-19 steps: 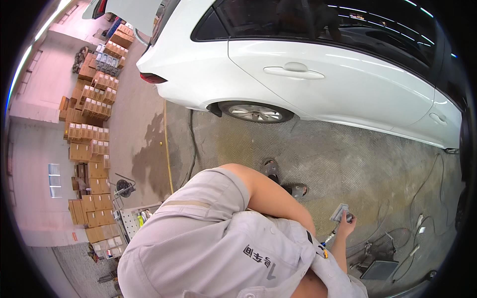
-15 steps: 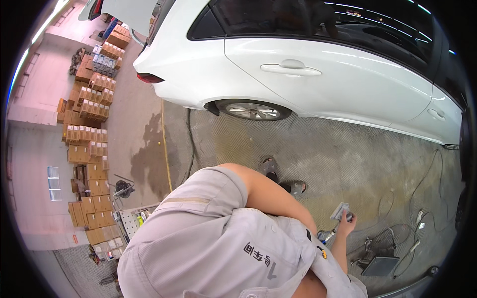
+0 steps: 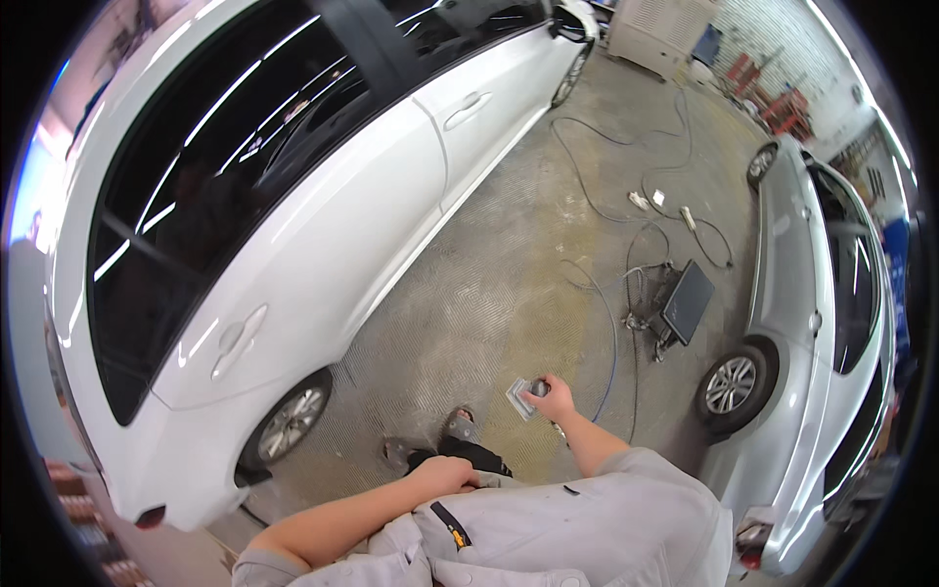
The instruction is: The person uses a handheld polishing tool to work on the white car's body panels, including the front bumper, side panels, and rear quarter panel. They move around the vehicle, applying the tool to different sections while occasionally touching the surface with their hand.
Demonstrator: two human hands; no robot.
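My right hand [image 3: 555, 395] is closed round the dark body of a hand-held air sander [image 3: 521, 399], held out in front of me above the floor. The sander has a flat grey square pad that faces away from my palm. A blue air hose [image 3: 609, 367] runs across the floor beyond my right hand. My left hand [image 3: 446, 476] rests at my waist against the shirt hem, its fingers curled in. What those fingers hold, if anything, is hidden.
A white car [image 3: 323, 245] stands along my left, a silver car [image 3: 782, 284] along my right. Between them are a small wheeled stool [image 3: 688, 301] with a dark top and loose hoses [image 3: 636, 144] on the concrete. A beige cabinet [image 3: 657, 31] stands at the far end.
My view has swung right, from the white car's side to the aisle between two cars. My right hand still holds the sander. My left hand has come into view at my waist.
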